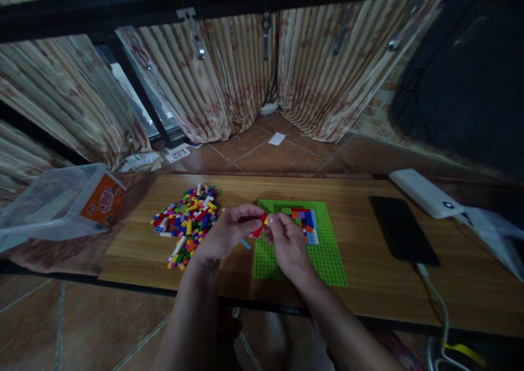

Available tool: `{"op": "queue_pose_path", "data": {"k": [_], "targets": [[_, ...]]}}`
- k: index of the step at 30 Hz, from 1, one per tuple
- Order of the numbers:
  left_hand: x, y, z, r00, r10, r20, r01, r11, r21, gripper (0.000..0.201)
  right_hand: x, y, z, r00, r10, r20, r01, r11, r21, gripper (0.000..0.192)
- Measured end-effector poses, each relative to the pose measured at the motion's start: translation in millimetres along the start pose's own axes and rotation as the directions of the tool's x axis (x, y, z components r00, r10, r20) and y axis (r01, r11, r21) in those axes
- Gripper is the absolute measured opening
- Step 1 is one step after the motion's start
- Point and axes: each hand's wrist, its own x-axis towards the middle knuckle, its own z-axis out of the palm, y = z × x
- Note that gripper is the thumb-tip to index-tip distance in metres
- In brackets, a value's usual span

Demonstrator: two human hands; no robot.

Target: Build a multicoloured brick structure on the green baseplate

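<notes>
My left hand pinches a small red brick between thumb and fingers, just left of the green baseplate. My right hand meets it fingertip to fingertip over the plate's left part and touches a tiny yellow brick; which hand bears the yellow piece I cannot tell. A patch of red, blue, purple and white bricks is fixed on the plate's far middle. A heap of loose coloured bricks lies on the wooden table to the left of my hands. One small blue brick lies beside the plate.
A black phone lies right of the plate, cabled toward the table's front edge. A white power bank sits at the far right. A clear plastic bag with an orange label rests off the table's left end. Curtains hang behind.
</notes>
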Motion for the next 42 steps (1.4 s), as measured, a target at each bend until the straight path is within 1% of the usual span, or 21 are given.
{"op": "queue_pose_path", "data": {"k": [2, 4, 9, 11, 13, 14, 16, 18, 19, 20, 21, 23, 25, 26, 29, 31, 33, 37, 42], "targets": [[1, 0, 3.4, 0.999, -0.028, -0.016, 0.027, 0.998, -0.062, 0.034, 0, 0, -4, 0.999, -0.042, -0.001, 0.042, 0.996, -0.084, 0.036], [2, 1, 6.4, 0.998, -0.053, -0.015, 0.051, 0.991, -0.125, 0.034, 1, 0, -7, 0.998, -0.065, 0.007, 0.065, 0.991, -0.113, 0.036], [1, 6, 8.4, 0.998, -0.064, 0.022, 0.068, 0.974, -0.216, 0.033, -2, -4, -6, 0.995, -0.090, 0.029, 0.092, 0.993, -0.071, 0.034], [0, 7, 7.5, 0.997, -0.068, 0.039, 0.075, 0.971, -0.229, 0.031, -3, -7, -6, 0.994, -0.097, 0.046, 0.099, 0.993, -0.061, 0.034], [0, 7, 6.5, 0.997, -0.074, 0.037, 0.081, 0.972, -0.220, 0.030, -2, -11, -11, 0.992, -0.109, 0.066, 0.114, 0.991, -0.071, 0.033], [0, 7, 6.2, 0.997, -0.072, 0.014, 0.073, 0.975, -0.209, 0.030, -1, -13, -16, 0.991, -0.112, 0.066, 0.118, 0.989, -0.090, 0.033], [2, 4, 6.6, 0.996, -0.069, -0.047, 0.060, 0.983, -0.176, 0.030, 5, -17, -33, 0.995, -0.098, 0.030, 0.102, 0.983, -0.151, 0.033], [5, 1, 8.3, 0.993, -0.070, -0.100, 0.056, 0.989, -0.139, 0.028, 11, -21, -55, 0.996, -0.052, -0.068, 0.036, 0.977, -0.209, 0.035], [6, -1, 9.6, 0.991, -0.069, -0.116, 0.056, 0.992, -0.111, 0.027, 15, -23, -65, 0.993, -0.025, -0.119, -0.004, 0.971, -0.239, 0.035], [8, -3, 11.0, 0.990, -0.067, -0.127, 0.058, 0.996, -0.071, 0.025, 18, -23, -75, 0.983, -0.027, -0.181, -0.024, 0.962, -0.273, 0.035], [10, -5, 12.5, 0.989, -0.060, -0.138, 0.058, 0.998, -0.020, 0.024, 20, -24, -82, 0.979, -0.036, -0.202, -0.029, 0.950, -0.310, 0.034], [14, -9, 15.3, 0.987, -0.048, -0.156, 0.063, 0.994, 0.094, 0.023, 23, -22, -91, 0.979, -0.043, -0.202, -0.038, 0.923, -0.382, 0.033], [18, -14, 17.7, 0.987, -0.045, -0.153, 0.075, 0.978, 0.193, 0.024, 23, -17, -92, 0.985, -0.030, -0.168, -0.044, 0.907, -0.419, 0.033], [19, -15, 18.6, 0.988, -0.042, -0.145, 0.076, 0.969, 0.234, 0.025, 23, -14, -90, 0.988, -0.014, -0.154, -0.051, 0.910, -0.412, 0.033], [20, -19, 21.1, 0.995, -0.031, -0.097, 0.062, 0.938, 0.341, 0.031, 24, -5, -82, 0.990, 0.036, -0.138, -0.079, 0.944, -0.321, 0.034], [20, -20, 22.6, 0.998, -0.020, -0.066, 0.044, 0.923, 0.382, 0.032, 26, -1, -78, 0.989, 0.049, -0.136, -0.085, 0.960, -0.266, 0.032], [19, -21, 23.7, 0.999, -0.006, -0.048, 0.025, 0.913, 0.408, 0.031, 27, 3, -76, 0.989, 0.048, -0.138, -0.082, 0.962, -0.258, 0.030], [20, -24, 24.3, 1.000, 0.025, -0.017, -0.015, 0.888, 0.460, 0.028, 27, 6, -73, 0.992, 0.014, -0.126, -0.059, 0.929, -0.365, 0.027], [21, -26, 25.4, 0.999, 0.041, 0.006, -0.038, 0.848, 0.529, 0.035, 22, 4, -67, 0.995, -0.049, -0.090, -0.004, 0.858, -0.513, 0.027]]}}
